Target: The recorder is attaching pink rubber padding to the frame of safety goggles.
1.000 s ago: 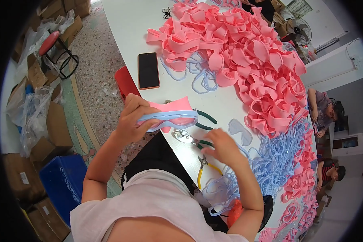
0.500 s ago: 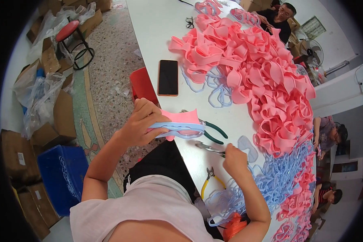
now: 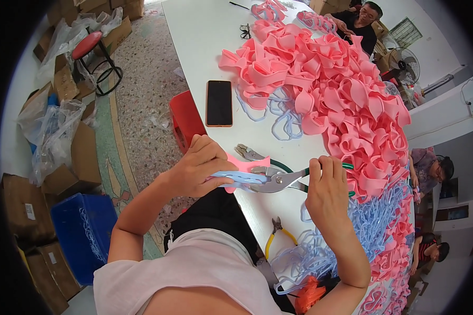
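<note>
Plainly, from my distant seat, the step in hand looked to be working the pliers (image 3: 280, 180) on the right end of the goggles (image 3: 239, 177), whose light-blue rim lay against a pink piece (image 3: 249, 164). The goggles were in the air above the left edge of the table (image 3: 192, 42), near the person's body.

I saw the left hand (image 3: 202, 165) closed in a pinch on their left end. The right hand (image 3: 326, 181) had its fingers curled about the pliers' green handles, which stood somewhat apart. The jaws reached over the rim, but whether they bit I could not tell. The next move, I judged, called for a steady left pinch and an even squeeze on the handles, without creasing the pink piece.

As for writing, I could read none. Pale labels (image 3: 30, 211) on the cardboard boxes (image 3: 18, 191) at the far left were too small, the phone (image 3: 219, 103) showed a dark screen, and I made out no brand on the pliers or the yellow-handled cutters (image 3: 269, 245).
</note>
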Demonstrator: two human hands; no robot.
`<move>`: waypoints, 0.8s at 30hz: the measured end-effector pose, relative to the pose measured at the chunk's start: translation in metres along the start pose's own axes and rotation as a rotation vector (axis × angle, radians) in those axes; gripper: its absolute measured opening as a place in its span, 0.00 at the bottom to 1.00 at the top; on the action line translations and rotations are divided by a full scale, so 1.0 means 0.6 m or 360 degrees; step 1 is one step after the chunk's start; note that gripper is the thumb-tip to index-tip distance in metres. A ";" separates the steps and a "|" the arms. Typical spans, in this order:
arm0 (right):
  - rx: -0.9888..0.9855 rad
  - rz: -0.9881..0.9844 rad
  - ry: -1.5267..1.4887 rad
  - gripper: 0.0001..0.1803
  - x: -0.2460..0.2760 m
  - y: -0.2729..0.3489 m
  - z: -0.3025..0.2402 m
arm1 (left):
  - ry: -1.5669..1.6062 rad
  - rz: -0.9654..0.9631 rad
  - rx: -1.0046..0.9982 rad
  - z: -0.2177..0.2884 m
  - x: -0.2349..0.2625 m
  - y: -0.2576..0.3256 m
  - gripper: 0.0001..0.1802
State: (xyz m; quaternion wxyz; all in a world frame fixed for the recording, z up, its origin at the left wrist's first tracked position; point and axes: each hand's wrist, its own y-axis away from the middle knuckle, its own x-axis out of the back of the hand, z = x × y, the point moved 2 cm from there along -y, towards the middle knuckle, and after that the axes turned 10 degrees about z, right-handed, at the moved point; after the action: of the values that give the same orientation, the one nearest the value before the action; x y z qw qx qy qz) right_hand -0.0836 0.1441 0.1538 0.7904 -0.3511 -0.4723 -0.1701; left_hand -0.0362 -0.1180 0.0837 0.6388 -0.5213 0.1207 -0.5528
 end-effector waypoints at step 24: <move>0.0235 0.0138 0.0053 0.04 -0.008 -0.028 -0.003 | -0.0094 0.0030 -0.0024 0.006 -0.016 0.002 0.16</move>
State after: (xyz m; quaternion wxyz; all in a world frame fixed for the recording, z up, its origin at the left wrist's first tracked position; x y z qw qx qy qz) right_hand -0.0950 0.1311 0.1556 0.8285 -0.3092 -0.4547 -0.1062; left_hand -0.0363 -0.1080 0.0800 0.6433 -0.5411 0.1109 -0.5302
